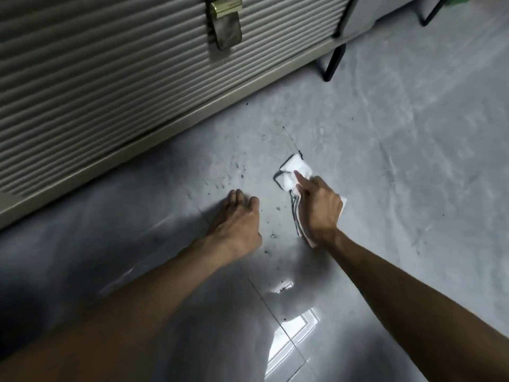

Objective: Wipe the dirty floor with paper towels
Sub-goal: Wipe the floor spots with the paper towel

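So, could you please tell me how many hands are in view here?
2. The left hand rests flat on the floor beside the dark specks; the right hand, to its right, holds a paper towel against the floor.

The paper towel (294, 170) lies right of specks (240, 175) (cabinet (110, 78) behind).

The right grip (319, 208) covers the near part of the paper towel (296, 168). The ribbed cabinet (110, 78) runs past the top and left edges. A green thing (455, 0), far right, is cut off and unidentifiable. The dark specks (241, 176) are too small to name.
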`<act>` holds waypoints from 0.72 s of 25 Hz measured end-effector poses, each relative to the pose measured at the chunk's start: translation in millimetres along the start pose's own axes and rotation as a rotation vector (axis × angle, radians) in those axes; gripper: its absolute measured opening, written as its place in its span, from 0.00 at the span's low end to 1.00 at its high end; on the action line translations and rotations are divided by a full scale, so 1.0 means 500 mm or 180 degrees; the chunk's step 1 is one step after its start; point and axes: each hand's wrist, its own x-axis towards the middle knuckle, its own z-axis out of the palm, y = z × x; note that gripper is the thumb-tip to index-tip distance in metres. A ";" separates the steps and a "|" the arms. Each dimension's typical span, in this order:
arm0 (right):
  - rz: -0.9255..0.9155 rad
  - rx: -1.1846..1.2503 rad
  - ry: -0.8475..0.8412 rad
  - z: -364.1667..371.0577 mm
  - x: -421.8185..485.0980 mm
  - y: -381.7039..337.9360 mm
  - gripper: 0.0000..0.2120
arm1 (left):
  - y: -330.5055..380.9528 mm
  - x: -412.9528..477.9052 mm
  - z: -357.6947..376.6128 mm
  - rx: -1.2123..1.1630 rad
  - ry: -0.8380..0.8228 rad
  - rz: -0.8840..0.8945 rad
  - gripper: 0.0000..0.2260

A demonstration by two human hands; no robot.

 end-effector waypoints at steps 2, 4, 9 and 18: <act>0.0332 0.0123 0.0067 0.012 0.098 -0.010 0.13 | 0.009 0.021 -0.001 0.0001 -0.0319 -0.0080 0.31; 0.0350 0.0188 0.0080 0.026 0.175 -0.015 0.13 | 0.016 0.030 -0.002 0.0091 -0.0487 -0.0126 0.33; 0.0399 0.0475 0.0094 0.025 0.152 0.002 0.13 | 0.015 0.032 -0.013 0.0017 -0.0645 -0.0097 0.35; 0.0846 0.0455 0.0030 0.031 0.214 -0.009 0.14 | 0.024 0.032 -0.012 0.0057 -0.0664 -0.0133 0.36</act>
